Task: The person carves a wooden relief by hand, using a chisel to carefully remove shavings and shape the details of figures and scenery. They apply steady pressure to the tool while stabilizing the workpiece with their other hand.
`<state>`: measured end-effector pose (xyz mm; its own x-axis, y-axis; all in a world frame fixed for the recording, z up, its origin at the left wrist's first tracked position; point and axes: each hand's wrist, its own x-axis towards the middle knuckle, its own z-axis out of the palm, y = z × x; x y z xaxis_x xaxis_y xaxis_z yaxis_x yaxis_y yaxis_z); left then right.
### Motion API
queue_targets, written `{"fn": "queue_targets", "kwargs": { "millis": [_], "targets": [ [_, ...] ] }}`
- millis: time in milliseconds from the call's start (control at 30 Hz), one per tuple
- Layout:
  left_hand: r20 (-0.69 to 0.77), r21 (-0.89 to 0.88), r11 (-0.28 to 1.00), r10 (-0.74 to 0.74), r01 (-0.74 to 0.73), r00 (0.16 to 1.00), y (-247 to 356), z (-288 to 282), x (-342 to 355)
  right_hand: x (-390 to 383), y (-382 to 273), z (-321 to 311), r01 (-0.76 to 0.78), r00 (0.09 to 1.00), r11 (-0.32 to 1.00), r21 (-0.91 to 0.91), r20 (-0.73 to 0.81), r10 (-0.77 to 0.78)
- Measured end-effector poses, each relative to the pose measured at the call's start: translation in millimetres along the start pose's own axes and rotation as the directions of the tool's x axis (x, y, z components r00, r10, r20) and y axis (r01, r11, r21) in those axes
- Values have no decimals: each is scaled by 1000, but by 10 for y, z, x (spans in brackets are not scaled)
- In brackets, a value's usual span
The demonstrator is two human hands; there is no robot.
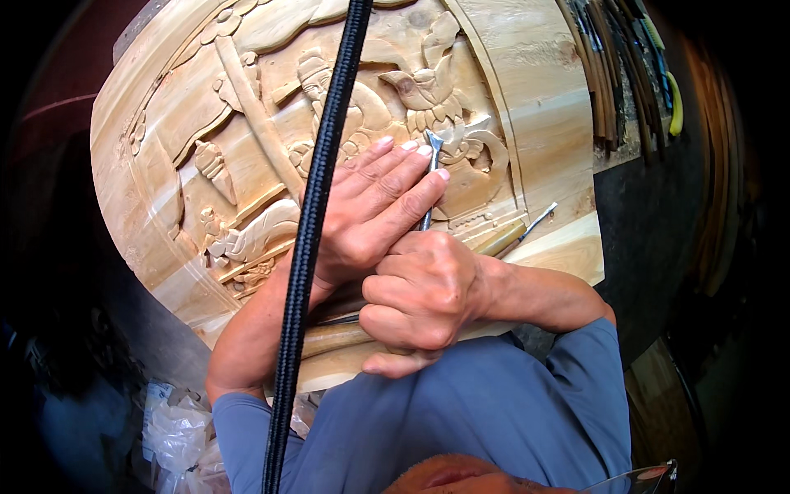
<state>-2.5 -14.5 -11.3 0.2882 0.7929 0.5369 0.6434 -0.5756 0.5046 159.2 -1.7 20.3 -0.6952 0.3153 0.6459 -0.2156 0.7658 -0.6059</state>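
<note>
A large pale wood panel (543, 99) with carved relief figures lies before me. My right hand (424, 288) is closed in a fist around the handle of a carving chisel (434, 152), hiding most of that handle. The steel shaft points away from me, and its flared tip rests at a carved figure right of the panel's middle. My left hand (370, 198) lies flat on the carving, fingers stretched out, with the index finger crossing over the shaft and the middle fingertip beside it. Under my wrists, the wooden handle (333, 337) of another tool shows near the panel's close edge.
Another slim tool (539, 221) lies on the panel right of my fist. Many hand tools (609, 74) with wooden handles are laid out at the upper right, near a yellow object (675, 103). A black braided cord (321, 165) crosses the view. Clear plastic bags (177, 436) sit lower left.
</note>
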Motion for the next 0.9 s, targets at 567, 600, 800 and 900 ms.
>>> {"fn": "queue_targets", "kwargs": {
  "millis": [567, 600, 800, 900],
  "targets": [
    [-17, 30, 999, -14, 15, 1000, 19, -10, 41, -11, 51, 16, 37, 999, 999, 2, 20, -37],
    [-18, 34, 999, -14, 14, 1000, 23, -11, 42, -1, 44, -2, 27, 999, 1000, -5, 28, -27],
    [13, 35, 999, 10, -11, 1000, 25, -30, 42, -27, -13, -30, 8, 998, 999, -47, 56, -6],
    [36, 41, 999, 15, -16, 999, 19, -20, 28, -30, -18, -62, 14, 998, 998, -57, 58, -11]
  ]
}}
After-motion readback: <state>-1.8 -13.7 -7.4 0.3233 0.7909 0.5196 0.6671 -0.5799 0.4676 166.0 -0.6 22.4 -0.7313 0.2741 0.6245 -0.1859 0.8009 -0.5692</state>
